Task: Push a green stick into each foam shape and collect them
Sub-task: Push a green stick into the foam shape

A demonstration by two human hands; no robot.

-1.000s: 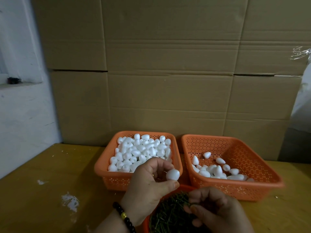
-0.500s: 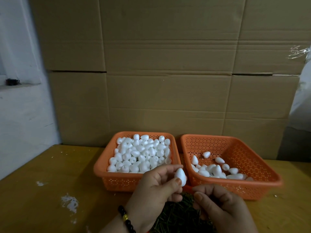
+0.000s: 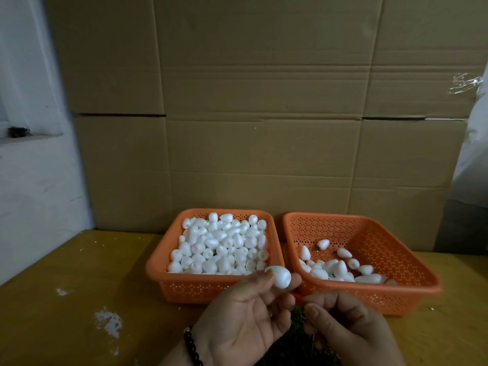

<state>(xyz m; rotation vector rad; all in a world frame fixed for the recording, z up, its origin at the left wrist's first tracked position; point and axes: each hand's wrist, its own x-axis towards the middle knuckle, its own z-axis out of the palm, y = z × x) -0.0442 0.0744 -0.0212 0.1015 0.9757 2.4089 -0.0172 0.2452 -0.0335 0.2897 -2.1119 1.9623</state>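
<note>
My left hand (image 3: 245, 320) pinches one white foam shape (image 3: 281, 277) between thumb and fingertips, palm turned toward me, in front of the two baskets. Just right of it, my right hand (image 3: 348, 331) has thumb and fingers curled tightly together as if pinching a thin green stick, which is too thin and dark to make out. A dark pile of green sticks (image 3: 297, 342) lies under both hands in a red container, mostly hidden. The left orange basket (image 3: 158, 268) is full of plain foam shapes (image 3: 219, 247).
The right orange basket (image 3: 412, 262) holds a smaller heap of foam shapes (image 3: 332, 269) along its near side. Cardboard boxes (image 3: 264, 128) wall off the back of the yellow table (image 3: 79, 299). A white wall stands at the left.
My left hand lifted the foam shape up and rightward and turned its palm toward me. My right hand rose off the stick pile and closed in beside the foam shape.
</note>
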